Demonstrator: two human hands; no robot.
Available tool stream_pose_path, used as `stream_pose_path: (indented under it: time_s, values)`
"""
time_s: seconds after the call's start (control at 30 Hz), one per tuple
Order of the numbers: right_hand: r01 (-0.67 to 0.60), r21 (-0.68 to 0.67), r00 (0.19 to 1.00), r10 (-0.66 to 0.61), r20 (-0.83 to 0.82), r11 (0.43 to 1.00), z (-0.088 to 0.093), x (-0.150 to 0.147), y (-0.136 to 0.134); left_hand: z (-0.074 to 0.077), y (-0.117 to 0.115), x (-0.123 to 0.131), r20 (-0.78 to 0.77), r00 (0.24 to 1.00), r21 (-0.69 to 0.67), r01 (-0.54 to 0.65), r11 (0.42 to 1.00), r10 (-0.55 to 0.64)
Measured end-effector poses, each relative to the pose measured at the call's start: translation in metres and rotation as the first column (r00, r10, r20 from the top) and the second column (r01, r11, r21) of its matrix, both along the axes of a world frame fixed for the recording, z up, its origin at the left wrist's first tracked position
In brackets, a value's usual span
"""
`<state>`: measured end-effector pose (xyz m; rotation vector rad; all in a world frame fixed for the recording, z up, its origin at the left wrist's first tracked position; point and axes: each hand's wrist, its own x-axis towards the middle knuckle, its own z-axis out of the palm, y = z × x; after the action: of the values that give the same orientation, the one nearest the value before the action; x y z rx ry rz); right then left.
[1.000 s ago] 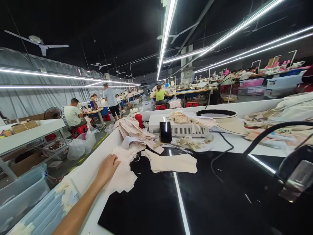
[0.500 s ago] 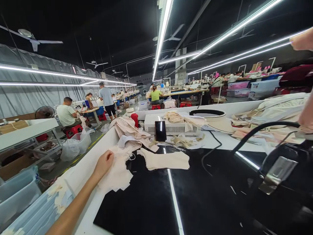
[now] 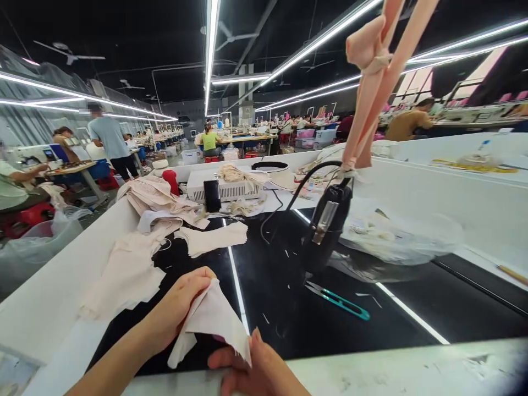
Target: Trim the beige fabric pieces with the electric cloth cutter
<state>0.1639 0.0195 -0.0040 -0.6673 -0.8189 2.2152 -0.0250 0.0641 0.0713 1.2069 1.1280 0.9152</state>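
Left hand (image 3: 187,302): fingers pinching limp cream cloth piece (image 3: 218,312), lower centre
Right hand (image 3: 264,367): fingers curled at its corner, grip unclear
Teal metal thread snips (image 3: 339,302): lower right

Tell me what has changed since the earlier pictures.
The left hand has left the cream pieces and moved right, nearer the camera, now gripping a pale fabric piece over the black surface. The right hand has come into view at that piece's lower edge. The camera has turned right. The phone still stands before the white box.
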Motion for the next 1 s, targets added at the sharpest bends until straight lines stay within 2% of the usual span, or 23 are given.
stream_pose_path:
  time_s: [0.07,0.17,0.3,0.43,0.67,0.73,0.77,0.8,0.83,0.9,0.93,1.0]
  values:
    - [0.098,-0.006,0.995,-0.098,-0.026,0.995,0.003,-0.001,0.002,-0.004,-0.002,0.005,0.001,0.999,-0.032,0.054,0.998,-0.054]
    - [0.174,0.104,0.979,-0.184,0.094,0.979,0.003,0.006,0.009,-0.012,-0.005,0.007,-0.094,0.989,-0.095,0.104,0.990,-0.113]
    - [0.030,0.284,0.955,-0.111,0.276,0.958,0.001,0.017,0.016,-0.022,-0.007,0.007,-0.179,0.962,-0.146,0.183,0.972,-0.207]
    - [-0.072,0.364,0.933,-0.066,0.354,0.929,0.004,0.020,0.015,-0.029,-0.006,0.012,-0.171,0.949,-0.158,0.238,0.958,-0.264]
    - [-0.117,0.362,0.915,-0.042,0.402,0.925,0.018,0.019,0.015,-0.029,-0.003,0.014,0.024,0.990,-0.122,0.139,0.983,-0.137]
    - [-0.180,0.376,0.886,-0.017,0.464,0.909,0.024,0.022,0.012,-0.029,-0.004,0.012,0.028,0.993,-0.111,0.114,0.987,-0.112]
    - [-0.236,0.416,0.855,-0.015,0.518,0.878,0.027,0.024,0.011,-0.028,-0.005,0.010,0.016,0.995,-0.105,0.097,0.990,-0.096]
    - [-0.300,0.483,0.814,-0.044,0.579,0.823,0.029,0.027,0.008,-0.027,-0.006,0.006,0.001,0.997,-0.101,0.073,0.992,-0.074]
    - [-0.358,0.569,0.769,-0.112,0.630,0.740,0.030,0.031,0.006,-0.027,-0.007,0.001,-0.018,0.999,-0.094,0.042,0.995,-0.044]
    - [-0.424,0.733,0.694,-0.330,0.640,0.532,0.028,0.040,0.004,-0.025,-0.009,-0.010,-0.069,0.998,-0.078,-0.018,0.997,0.012]
    - [-0.422,0.793,0.665,-0.445,0.600,0.439,0.026,0.046,0.004,-0.024,-0.010,-0.017,-0.097,0.995,-0.068,-0.041,0.997,0.035]
    - [-0.407,0.864,0.601,-0.624,0.499,0.297,0.016,0.058,0.007,-0.022,-0.012,-0.028,-0.142,0.988,-0.055,-0.062,0.997,0.054]
